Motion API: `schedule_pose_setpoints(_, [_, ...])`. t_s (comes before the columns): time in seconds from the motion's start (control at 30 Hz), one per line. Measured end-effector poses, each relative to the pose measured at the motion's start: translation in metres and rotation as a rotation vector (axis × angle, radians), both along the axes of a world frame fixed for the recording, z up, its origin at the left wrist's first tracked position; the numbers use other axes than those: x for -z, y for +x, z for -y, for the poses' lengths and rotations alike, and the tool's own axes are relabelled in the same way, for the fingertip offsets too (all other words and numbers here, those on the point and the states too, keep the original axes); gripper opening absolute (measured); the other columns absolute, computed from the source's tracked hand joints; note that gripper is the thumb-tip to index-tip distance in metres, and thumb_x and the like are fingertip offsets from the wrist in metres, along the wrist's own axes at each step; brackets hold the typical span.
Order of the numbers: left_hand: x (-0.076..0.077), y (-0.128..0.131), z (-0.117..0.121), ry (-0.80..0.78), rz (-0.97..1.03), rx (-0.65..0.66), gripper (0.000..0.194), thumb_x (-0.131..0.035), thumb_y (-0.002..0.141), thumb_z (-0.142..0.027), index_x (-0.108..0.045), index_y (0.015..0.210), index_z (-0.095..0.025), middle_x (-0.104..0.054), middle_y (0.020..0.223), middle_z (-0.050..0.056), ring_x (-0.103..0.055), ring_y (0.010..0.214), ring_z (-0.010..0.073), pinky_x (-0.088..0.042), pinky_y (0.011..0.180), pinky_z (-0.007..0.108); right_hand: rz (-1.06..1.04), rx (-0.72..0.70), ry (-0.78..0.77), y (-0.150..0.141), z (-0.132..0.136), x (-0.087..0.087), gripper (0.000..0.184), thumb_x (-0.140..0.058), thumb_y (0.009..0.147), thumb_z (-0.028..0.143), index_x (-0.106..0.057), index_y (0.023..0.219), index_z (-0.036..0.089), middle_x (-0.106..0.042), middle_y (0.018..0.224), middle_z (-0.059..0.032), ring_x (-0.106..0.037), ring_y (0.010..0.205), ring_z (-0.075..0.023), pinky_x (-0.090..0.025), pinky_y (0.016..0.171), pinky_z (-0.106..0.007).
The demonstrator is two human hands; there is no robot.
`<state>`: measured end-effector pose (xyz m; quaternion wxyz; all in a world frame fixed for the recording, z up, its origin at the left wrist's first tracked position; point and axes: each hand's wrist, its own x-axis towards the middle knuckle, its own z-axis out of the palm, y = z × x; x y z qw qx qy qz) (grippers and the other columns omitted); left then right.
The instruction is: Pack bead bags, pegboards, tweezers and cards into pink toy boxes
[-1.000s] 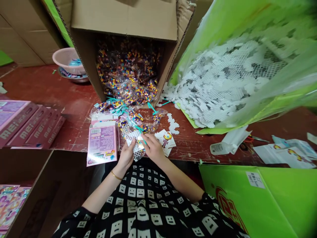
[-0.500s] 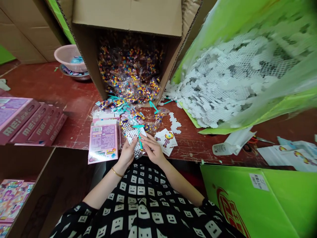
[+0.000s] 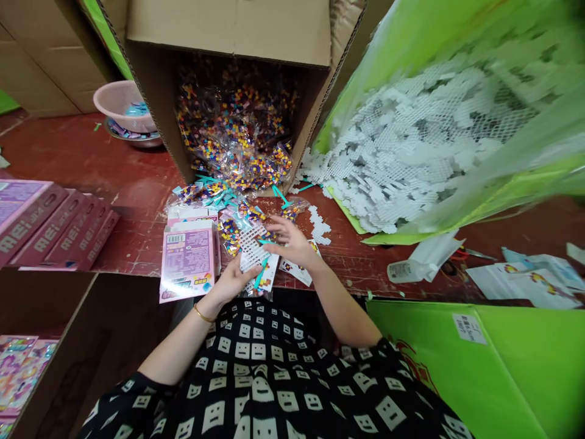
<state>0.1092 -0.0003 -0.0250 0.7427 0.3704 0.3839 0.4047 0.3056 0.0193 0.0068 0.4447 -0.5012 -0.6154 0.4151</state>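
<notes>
My left hand (image 3: 232, 280) is closed on a white grid plate (image 3: 251, 245), with a printed card (image 3: 269, 272) and a slim teal plastic piece (image 3: 261, 274) lying against it over the table's front edge. Just right of the plate, my right hand (image 3: 295, 245) has its fingers spread, and its thumb is close to a second teal piece (image 3: 265, 242); whether they touch I cannot tell. Clear bags of small coloured beads or bricks (image 3: 228, 235) lie behind the plate. Under my right wrist are printed cards (image 3: 297, 271). Left of my hands stands an open pink box (image 3: 187, 259).
A carton (image 3: 315, 110) full of bead bags opens towards me. At right, a green, plastic-lined container (image 3: 347, 213) spills white grid plates (image 3: 388, 158). Pink boxes (image 3: 59, 225) stand at left, near a pink basket (image 3: 123, 107). A small bottle (image 3: 406, 271) lies right.
My right hand has lifted off the held items and opened, moving slightly up and right. The white grid plate now shows more fully in my left hand.
</notes>
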Motion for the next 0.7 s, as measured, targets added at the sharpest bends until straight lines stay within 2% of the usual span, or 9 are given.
schedule_pose_setpoints(0.07, [-0.006, -0.002, -0.001, -0.025, -0.024, 0.047, 0.047, -0.085, 0.066, -0.011, -0.066, 0.109, -0.012, -0.073, 0.102, 0.009, -0.067, 0.089, 0.0207, -0.052, 0.081, 0.025, -0.092, -0.347, -0.226, -0.002, -0.018, 0.003, 0.056, -0.081, 0.068, 0.052, -0.068, 0.112, 0.019, -0.072, 0.1, -0.0075, -0.068, 0.094, -0.0236, -0.057, 0.081, -0.039])
schedule_pose_setpoints(0.13, [-0.009, -0.002, -0.001, -0.066, -0.043, 0.017, 0.047, -0.085, 0.065, -0.01, -0.064, 0.107, -0.013, -0.071, 0.097, 0.008, -0.067, 0.087, 0.0213, -0.052, 0.08, 0.027, -0.116, -0.458, -0.306, -0.012, -0.027, 0.011, 0.048, -0.077, 0.07, 0.056, -0.071, 0.099, 0.018, -0.073, 0.091, -0.0053, -0.068, 0.09, -0.0228, -0.056, 0.08, -0.037])
schedule_pose_setpoints(0.3, [-0.01, -0.025, -0.009, 0.024, -0.164, -0.161, 0.05, -0.087, 0.062, -0.014, -0.055, 0.1, -0.019, -0.067, 0.096, 0.006, -0.066, 0.094, 0.0227, -0.052, 0.088, 0.034, -0.002, -0.223, -0.193, -0.038, -0.036, 0.026, 0.04, -0.074, 0.072, 0.058, -0.069, 0.079, 0.018, -0.07, 0.082, -0.0019, -0.064, 0.085, -0.022, -0.051, 0.083, -0.034])
schedule_pose_setpoints(0.4, [-0.012, -0.078, -0.022, 0.303, -0.517, -0.401, 0.054, -0.088, 0.062, -0.021, -0.056, 0.106, -0.019, -0.062, 0.112, 0.009, -0.059, 0.114, 0.0251, -0.047, 0.1, 0.034, -0.098, -0.121, -0.222, -0.043, -0.05, 0.025, 0.043, -0.074, 0.07, 0.06, -0.068, 0.081, 0.018, -0.068, 0.08, -0.0016, -0.063, 0.079, -0.0198, -0.051, 0.073, -0.03])
schedule_pose_setpoints(0.47, [-0.009, -0.121, -0.034, 0.382, -0.837, -0.587, 0.063, -0.089, 0.062, -0.03, -0.054, 0.113, -0.016, -0.057, 0.121, 0.013, -0.055, 0.121, 0.029, -0.045, 0.104, 0.039, -0.247, -0.038, -0.229, -0.044, -0.062, 0.023, 0.049, -0.075, 0.066, 0.062, -0.068, 0.085, 0.018, -0.069, 0.082, -0.0024, -0.063, 0.078, -0.0189, -0.05, 0.069, -0.028])
schedule_pose_setpoints(0.5, [-0.005, -0.14, -0.041, 0.337, -0.953, -0.595, 0.067, -0.088, 0.064, -0.037, -0.052, 0.115, -0.014, -0.058, 0.119, 0.016, -0.057, 0.117, 0.0307, -0.047, 0.101, 0.042, -0.323, -0.005, -0.227, -0.044, -0.067, 0.022, 0.052, -0.076, 0.064, 0.064, -0.068, 0.086, 0.018, -0.07, 0.082, -0.0027, -0.063, 0.077, -0.0186, -0.05, 0.068, -0.027])
schedule_pose_setpoints(0.57, [0.005, -0.166, -0.052, 0.208, -1.031, -0.466, 0.073, -0.085, 0.066, -0.047, -0.048, 0.118, -0.011, -0.062, 0.115, 0.018, -0.063, 0.109, 0.0313, -0.051, 0.095, 0.045, -0.436, 0.033, -0.227, -0.047, -0.075, 0.023, 0.056, -0.079, 0.059, 0.065, -0.068, 0.086, 0.018, -0.07, 0.081, -0.0024, -0.063, 0.075, -0.0179, -0.05, 0.067, -0.027])
schedule_pose_setpoints(0.63, [0.014, -0.176, -0.06, 0.146, -1.074, -0.343, 0.083, -0.087, 0.061, -0.053, -0.048, 0.12, -0.012, -0.064, 0.118, 0.019, -0.065, 0.106, 0.0318, -0.053, 0.093, 0.045, -0.491, 0.05, -0.24, -0.051, -0.078, 0.026, 0.058, -0.081, 0.055, 0.065, -0.069, 0.085, 0.018, -0.071, 0.078, -0.0014, -0.063, 0.072, -0.0171, -0.05, 0.067, -0.027])
schedule_pose_setpoints(0.7, [0.02, -0.175, -0.064, 0.127, -1.13, -0.313, 0.091, -0.09, 0.05, -0.056, -0.051, 0.119, -0.012, -0.065, 0.12, 0.02, -0.066, 0.105, 0.0339, -0.053, 0.093, 0.047, -0.502, 0.062, -0.244, -0.052, -0.078, 0.03, 0.058, -0.082, 0.052, 0.065, -0.069, 0.085, 0.018, -0.071, 0.076, -0.001, -0.063, 0.07, -0.0172, -0.051, 0.067, -0.028])
